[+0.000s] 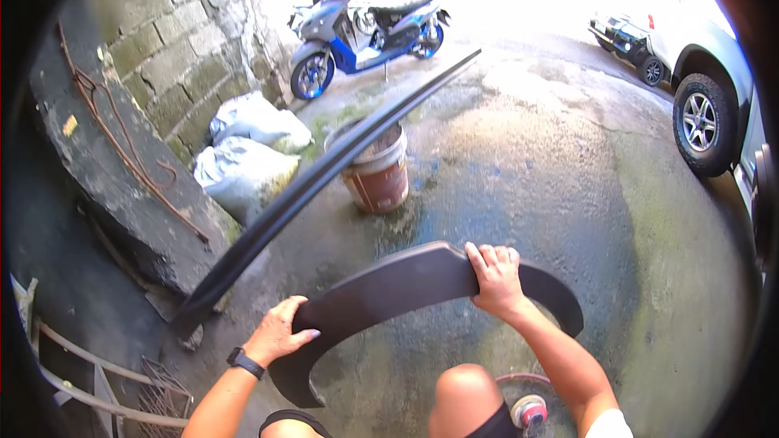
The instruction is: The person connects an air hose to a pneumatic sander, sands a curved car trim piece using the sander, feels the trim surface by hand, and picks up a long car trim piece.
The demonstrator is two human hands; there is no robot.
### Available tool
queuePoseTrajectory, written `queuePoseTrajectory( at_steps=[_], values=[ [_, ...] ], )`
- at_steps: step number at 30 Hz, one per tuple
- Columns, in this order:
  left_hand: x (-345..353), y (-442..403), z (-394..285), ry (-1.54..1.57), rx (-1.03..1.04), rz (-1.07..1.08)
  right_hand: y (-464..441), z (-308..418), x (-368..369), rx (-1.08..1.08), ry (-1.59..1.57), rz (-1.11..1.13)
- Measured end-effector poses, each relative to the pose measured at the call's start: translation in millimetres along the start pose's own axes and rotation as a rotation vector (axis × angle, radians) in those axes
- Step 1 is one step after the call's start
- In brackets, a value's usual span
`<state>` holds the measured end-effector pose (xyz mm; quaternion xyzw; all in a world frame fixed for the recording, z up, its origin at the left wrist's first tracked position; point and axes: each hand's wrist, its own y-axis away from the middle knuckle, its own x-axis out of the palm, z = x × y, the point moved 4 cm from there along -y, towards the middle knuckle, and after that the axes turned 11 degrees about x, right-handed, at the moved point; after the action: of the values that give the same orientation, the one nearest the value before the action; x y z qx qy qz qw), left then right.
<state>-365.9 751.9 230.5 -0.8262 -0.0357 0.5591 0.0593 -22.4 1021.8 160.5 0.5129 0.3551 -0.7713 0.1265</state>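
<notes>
A black, arch-shaped fender flare (389, 284) is held up in front of my knees, its curve upward and both ends pointing down. My left hand (280, 331) grips its left part, thumb on the near face and fingers over the outer edge. Near a small notch right of the top, my right hand (495, 277) is closed over the flare, fingers across the outer edge. By my right knee stands a round red and white power tool (529, 412), partly cut off by the frame's lower edge, with a reddish hose or cord beside it.
A long black strip (324, 170) slants across a brown bucket (380, 174). White sacks (247, 162) lie by the block wall (174, 28). A blue and grey scooter (357, 36) stands behind. A pale vehicle (706, 49) is at right; a metal frame (105, 381) is lower left.
</notes>
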Motion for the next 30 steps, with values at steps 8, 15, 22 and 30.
queuePoseTrajectory(
  at_steps=[8, 15, 22, 30],
  values=[
    [18, -41, 35, 0.061, -0.033, 0.1, -16, -21, 76, 0.167, 0.077, 0.316],
    [127, -63, 139, 0.229, -0.105, 0.228, -19, -24, 190, 0.28, 0.253, 0.672],
    [242, -97, 217, 0.376, -0.099, 0.234, -30, -47, 245, 0.303, 0.481, 0.768],
    [285, -18, 286, 0.532, -0.352, -0.154, -112, 23, 339, 0.231, 0.292, 1.205]
  ],
)
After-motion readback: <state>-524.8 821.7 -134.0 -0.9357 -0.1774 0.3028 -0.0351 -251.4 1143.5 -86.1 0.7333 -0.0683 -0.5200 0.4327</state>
